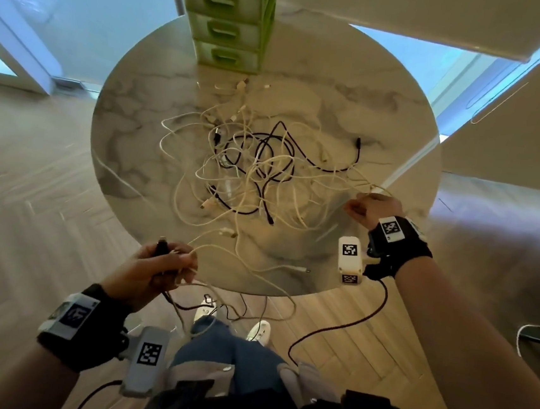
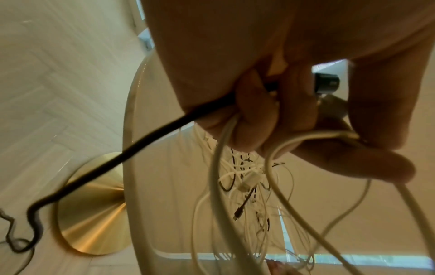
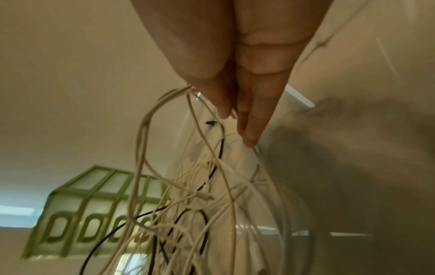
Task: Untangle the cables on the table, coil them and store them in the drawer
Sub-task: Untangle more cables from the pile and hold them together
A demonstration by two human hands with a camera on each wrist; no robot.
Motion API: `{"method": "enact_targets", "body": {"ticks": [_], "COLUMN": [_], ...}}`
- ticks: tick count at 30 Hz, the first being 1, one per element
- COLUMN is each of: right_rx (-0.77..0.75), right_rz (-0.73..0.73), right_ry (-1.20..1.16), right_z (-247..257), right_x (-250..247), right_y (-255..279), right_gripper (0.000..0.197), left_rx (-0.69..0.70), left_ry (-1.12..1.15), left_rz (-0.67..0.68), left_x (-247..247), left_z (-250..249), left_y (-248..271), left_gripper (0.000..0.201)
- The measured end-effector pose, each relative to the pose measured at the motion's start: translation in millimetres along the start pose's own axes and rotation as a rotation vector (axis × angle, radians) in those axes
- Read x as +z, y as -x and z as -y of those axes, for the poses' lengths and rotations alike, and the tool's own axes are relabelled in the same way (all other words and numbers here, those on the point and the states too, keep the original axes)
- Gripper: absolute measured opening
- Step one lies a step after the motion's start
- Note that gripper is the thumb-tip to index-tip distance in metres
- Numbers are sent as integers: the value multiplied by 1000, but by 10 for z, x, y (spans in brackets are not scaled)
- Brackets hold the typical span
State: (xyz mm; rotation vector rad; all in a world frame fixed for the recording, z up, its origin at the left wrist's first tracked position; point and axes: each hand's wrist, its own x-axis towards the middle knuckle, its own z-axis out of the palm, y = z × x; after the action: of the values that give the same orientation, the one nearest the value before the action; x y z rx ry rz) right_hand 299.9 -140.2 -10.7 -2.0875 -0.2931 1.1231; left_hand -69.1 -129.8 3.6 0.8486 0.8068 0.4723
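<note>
- Marble-patterned round table (image 1: pixel 129 144), centre of the head view; its brass-coloured base (image 2: pixel 94 204) shows at lower left of the left wrist view.
- Green drawer unit (image 1: pixel 228 19), top centre of the head view, standing at the far edge of the table with its visible drawers pushed in; it appears again at lower left of the right wrist view (image 3: pixel 77 214).
- Tangle of cables (image 1: pixel 252 166), white and black strands looped over one another, spread over the middle of the table; several strands run off the near edge toward the bottom of the frame.
- Left hand (image 1: pixel 157 269), lower left of the head view, just off the table's near edge; fingers (image 2: pixel 256 115) curled round a black cable (image 2: pixel 141 141) with its black plug (image 2: pixel 326 82), and round several white cables (image 2: pixel 226 148) that trail back to the tangle.
- Right hand (image 1: pixel 373 209), right of centre in the head view, over the table's right edge; its fingers (image 3: pixel 254 119) held close together and pointing down, pinching a few thin white strands (image 3: pixel 164 104) lifted from the right side of the tangle.
</note>
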Motion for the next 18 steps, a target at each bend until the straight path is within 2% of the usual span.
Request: {"method": "enact_targets", "body": {"ticks": [1,2,3,5,7,8,10,11,13,16,18], "right_rx": [-24,39,84,76,-110,-229,-456,-494,-386,-161,-137], "right_rz": [44,71,106,109,13,-35,-68,-17,194,504,586], "right_ry": [-110,-248,-271,-37,404,548,547,489,382,455,469], "right_z": [-27,-37,-54,-75,-91,-88,-50,-18,-8,-96,-176], "right_x": [14,-3,-2,-28,-109,-150,-149,-95,105,451,618], "right_y": [-32,33,59,197,401,535,864,1016,1234,1402,1470], "right_gripper": [31,24,20,24,26,26,25,27,39,64,59], "left_rx": [-13,-24,-24,-12,-2,-3,8,13,4,11,31], "left_ry": [-36,-65,-111,-251,-373,-404,-456,-481,-509,-564,-629], "left_rz": [10,15,26,83,164,189,225,246,306,406,460], "left_x": [14,43,88,215,345,399,478,501,549,622,653], "left_z": [8,9,7,7,-21,-41,-63,-66,-71,-97,-132], "left_y": [-15,-34,-58,-98,-125,-142,-175,-190,-195,-171,-131], "left_gripper": [47,48,48,37,21,19,20,21,20,12,5]}}
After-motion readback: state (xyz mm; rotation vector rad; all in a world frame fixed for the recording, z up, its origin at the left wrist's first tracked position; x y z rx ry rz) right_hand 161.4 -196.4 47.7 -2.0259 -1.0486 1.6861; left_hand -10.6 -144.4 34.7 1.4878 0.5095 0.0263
